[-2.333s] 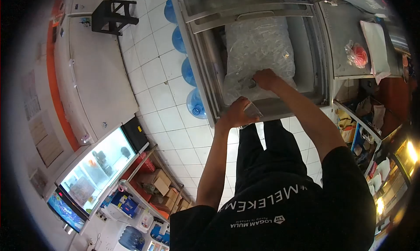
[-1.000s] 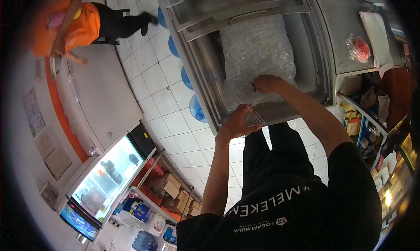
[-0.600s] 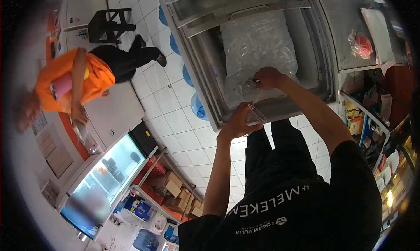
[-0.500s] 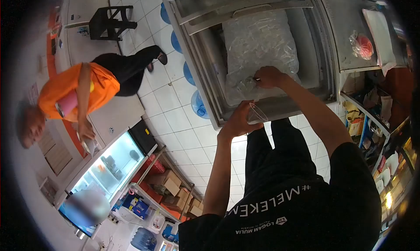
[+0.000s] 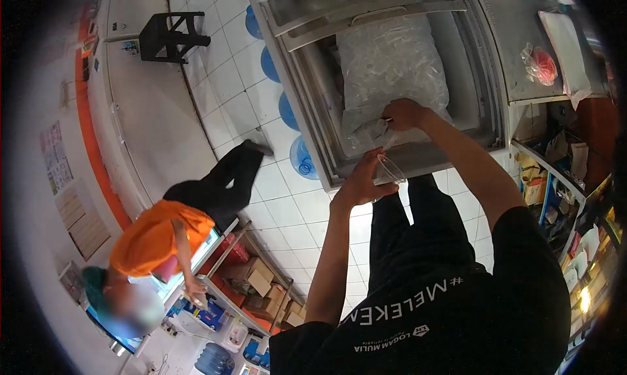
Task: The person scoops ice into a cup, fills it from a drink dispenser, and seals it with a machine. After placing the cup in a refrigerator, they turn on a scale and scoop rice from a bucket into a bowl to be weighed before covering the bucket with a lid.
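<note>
My left hand [image 5: 363, 181] is wrapped round a clear cup [image 5: 392, 170], its mouth tilted toward the freezer's front edge. Inside the open chest freezer [image 5: 467, 81] lies a large clear bag of ice [image 5: 395, 58]. Over the bag's near end, my right hand [image 5: 406, 114] is closed on the thin handle of a scoop [image 5: 372, 129]. The scoop's head looks see-through or shiny and is hard to tell from the ice and plastic. Scoop and cup are a short way apart.
A person in an orange shirt [image 5: 166, 238] stands at the left. Blue water bottles [image 5: 302, 158] line the freezer's left side. A black stool [image 5: 171, 38] stands farther off. At the right are a metal counter [image 5: 506, 42] with a red-filled plastic bag [image 5: 541, 66], and crowded shelves [image 5: 555, 172].
The person in orange has walked down the left side, toward the lit display case. My right hand has shifted slightly, and more of the scoop now shows. My left hand still holds the cup.
</note>
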{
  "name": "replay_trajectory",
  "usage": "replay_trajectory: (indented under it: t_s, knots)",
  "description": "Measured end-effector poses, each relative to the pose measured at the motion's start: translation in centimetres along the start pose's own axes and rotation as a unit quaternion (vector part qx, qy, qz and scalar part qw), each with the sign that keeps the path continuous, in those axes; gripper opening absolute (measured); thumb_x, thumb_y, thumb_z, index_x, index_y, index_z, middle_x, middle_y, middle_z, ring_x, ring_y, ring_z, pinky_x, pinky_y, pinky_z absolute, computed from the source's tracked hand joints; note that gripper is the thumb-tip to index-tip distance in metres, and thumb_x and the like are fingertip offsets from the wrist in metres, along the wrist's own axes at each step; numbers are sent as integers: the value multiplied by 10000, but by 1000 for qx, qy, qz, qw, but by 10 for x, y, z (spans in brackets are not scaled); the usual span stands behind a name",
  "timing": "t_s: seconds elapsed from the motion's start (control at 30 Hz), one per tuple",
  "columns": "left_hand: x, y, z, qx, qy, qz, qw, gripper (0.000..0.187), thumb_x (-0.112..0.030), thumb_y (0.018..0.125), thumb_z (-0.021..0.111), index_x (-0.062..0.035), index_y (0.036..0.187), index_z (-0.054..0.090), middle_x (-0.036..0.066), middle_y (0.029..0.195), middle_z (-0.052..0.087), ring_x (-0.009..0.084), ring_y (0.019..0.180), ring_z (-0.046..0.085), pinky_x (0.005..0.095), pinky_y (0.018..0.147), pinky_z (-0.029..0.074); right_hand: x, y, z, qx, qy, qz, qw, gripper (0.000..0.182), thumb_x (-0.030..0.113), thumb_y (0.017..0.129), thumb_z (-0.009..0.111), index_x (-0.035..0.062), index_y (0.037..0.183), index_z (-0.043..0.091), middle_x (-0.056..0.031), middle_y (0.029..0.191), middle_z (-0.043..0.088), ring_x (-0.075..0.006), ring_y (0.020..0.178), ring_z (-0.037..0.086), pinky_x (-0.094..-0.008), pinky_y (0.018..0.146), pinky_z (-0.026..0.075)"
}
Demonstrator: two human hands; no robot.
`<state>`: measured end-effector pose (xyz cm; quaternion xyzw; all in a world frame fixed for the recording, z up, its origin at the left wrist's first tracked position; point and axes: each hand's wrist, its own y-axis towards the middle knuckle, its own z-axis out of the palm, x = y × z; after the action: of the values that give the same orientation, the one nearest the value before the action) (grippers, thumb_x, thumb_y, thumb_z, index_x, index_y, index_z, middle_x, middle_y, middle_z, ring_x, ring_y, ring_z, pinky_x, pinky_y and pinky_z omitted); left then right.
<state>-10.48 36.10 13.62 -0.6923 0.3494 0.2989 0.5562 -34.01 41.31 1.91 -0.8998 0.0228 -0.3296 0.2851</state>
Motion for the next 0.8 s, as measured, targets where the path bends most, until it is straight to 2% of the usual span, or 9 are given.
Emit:
replay_trajectory:
  t_s: [0.07,0.17,0.23,0.27,0.33,0.47,0.63,0.73,0.8]
  knots:
    - [-4,0,-1,5,33,12,999,855,-406,732,795,18,1370,414,198,1497,314,327,1388,333,399,1106,354,-4,-2,-3,-14,-10,-1,1000,243,253,782,587,65,877,708,-165,896,672,-350,930,634,-459,821,499]
    - [-10,-4,0,6,21,12,1000,853,-402,733,800,13,1372,416,196,1519,281,325,1402,311,408,1116,346,0,-11,-16,37,-5,54,998,272,258,788,627,68,960,718,-156,1009,678,-329,997,627,-449,875,494]
    - [-10,-3,0,-5,7,19,1000,871,-400,724,813,9,1378,407,187,1534,260,323,1413,292,412,1120,344,-5,-18,-16,-31,-6,21,999,238,248,765,599,47,843,700,-185,872,661,-368,903,615,-474,805,489]
    - [-10,-4,1,-5,8,21,1000,871,-400,724,813,9,1378,407,187,1534,260,323,1413,292,412,1120,344,-7,-21,-16,-33,-6,22,999,238,248,765,599,47,843,700,-185,872,661,-368,903,615,-474,805,489]
    - [-8,-6,2,-10,-2,24,1000,912,-444,721,825,-111,1424,348,139,1475,353,319,1383,333,486,1126,332,-7,-28,-23,-37,-11,11,999,247,263,760,613,46,840,700,-174,873,665,-366,891,616,-479,791,487]
    - [-11,-12,-7,-7,-11,34,999,876,-387,706,833,-53,1394,404,152,1464,350,312,1340,389,422,1079,389,-10,-41,-27,-72,-12,-13,997,268,279,762,621,42,855,702,-174,870,665,-364,882,615,-481,789,482]
    - [-8,-20,-24,-84,-74,24,993,909,-269,649,892,-73,1397,415,133,1299,512,268,1190,525,394,1026,430,-19,-57,-28,-113,28,-14,993,243,234,744,641,24,851,698,-194,845,650,-365,860,605,-470,797,474]
    - [-5,-18,-40,-127,-91,27,987,928,-216,637,901,-71,1408,404,130,1247,552,261,1147,554,387,1012,442,-11,-62,-39,-93,73,39,992,215,199,735,651,25,851,698,-197,850,649,-363,862,602,-470,785,467]
    - [-3,-13,-50,-141,-85,39,986,857,-207,667,885,-87,1382,428,129,1277,556,287,1206,529,420,1035,442,2,-73,-64,-63,67,56,994,247,216,759,645,24,901,707,-183,869,663,-346,878,613,-454,803,479]
